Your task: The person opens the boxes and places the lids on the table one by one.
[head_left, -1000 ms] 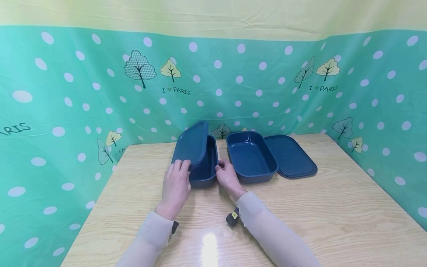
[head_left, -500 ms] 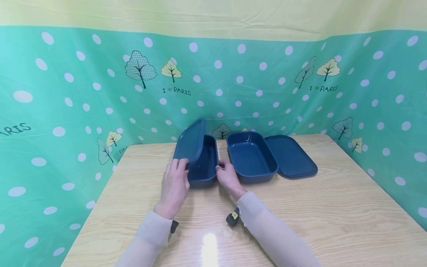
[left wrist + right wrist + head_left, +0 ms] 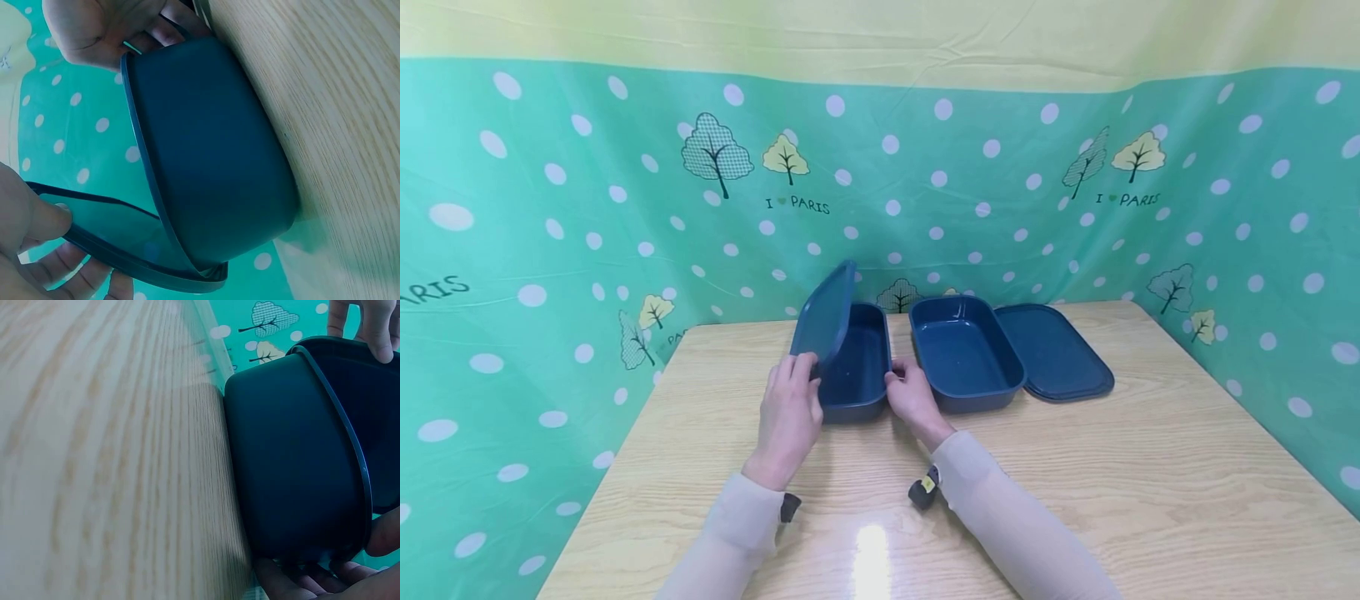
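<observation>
A dark blue lid [image 3: 825, 312] stands steeply tilted along the left side of a dark blue food container [image 3: 863, 354]. My left hand [image 3: 792, 408] pinches the lid's near edge, thumb on one face and fingers on the other, as the left wrist view shows. With my right hand [image 3: 916, 402] I hold the container's right wall near its front corner; in the right wrist view the thumb is at the rim and the fingers [image 3: 306, 578] are against the side. The lid's lower edge meets the container's left rim [image 3: 203, 269]. The inside of the container shows no contents.
Close to the right of my right hand stands a second blue container [image 3: 958, 354] without its lid on. Beyond it a blue lid [image 3: 1056, 354] lies flat on the wooden table [image 3: 1075, 492]. A green dotted curtain [image 3: 1000, 200] hangs behind the table and along both sides.
The lid has swung up and leftward in my left hand, so more of the container's inside shows. My left hand has shifted slightly left; my right hand stays on the container.
</observation>
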A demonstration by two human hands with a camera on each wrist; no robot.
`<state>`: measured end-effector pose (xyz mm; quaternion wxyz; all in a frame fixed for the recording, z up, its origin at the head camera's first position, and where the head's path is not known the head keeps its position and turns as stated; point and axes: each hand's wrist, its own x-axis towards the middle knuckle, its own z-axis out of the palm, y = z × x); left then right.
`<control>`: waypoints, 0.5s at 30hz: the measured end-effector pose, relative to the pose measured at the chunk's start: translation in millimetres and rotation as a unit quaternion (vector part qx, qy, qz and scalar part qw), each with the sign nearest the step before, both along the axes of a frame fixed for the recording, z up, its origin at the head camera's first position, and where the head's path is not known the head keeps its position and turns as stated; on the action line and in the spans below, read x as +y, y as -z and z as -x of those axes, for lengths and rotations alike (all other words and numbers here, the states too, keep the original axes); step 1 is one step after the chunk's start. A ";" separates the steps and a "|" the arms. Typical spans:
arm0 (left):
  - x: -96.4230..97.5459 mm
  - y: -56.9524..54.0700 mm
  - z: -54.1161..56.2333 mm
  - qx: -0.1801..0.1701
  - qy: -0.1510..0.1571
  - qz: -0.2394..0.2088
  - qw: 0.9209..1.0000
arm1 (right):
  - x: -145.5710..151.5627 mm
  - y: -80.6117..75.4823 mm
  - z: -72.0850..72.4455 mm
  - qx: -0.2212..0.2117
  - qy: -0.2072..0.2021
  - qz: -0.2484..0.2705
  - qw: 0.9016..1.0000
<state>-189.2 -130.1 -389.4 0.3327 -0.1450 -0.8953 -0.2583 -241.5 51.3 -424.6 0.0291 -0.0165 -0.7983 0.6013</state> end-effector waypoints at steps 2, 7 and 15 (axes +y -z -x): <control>-0.5 -0.4 0.2 0.002 0.002 -0.006 1.000 | 0.0 0.0 0.0 -0.001 -0.001 0.001 1.000; -2.0 -1.2 1.4 0.010 0.007 -0.022 1.000 | -0.4 -0.9 0.0 -0.006 0.002 0.001 1.000; -4.4 -1.5 4.0 0.015 0.007 -0.044 0.999 | -0.4 -1.9 -0.6 -0.009 0.000 0.001 1.000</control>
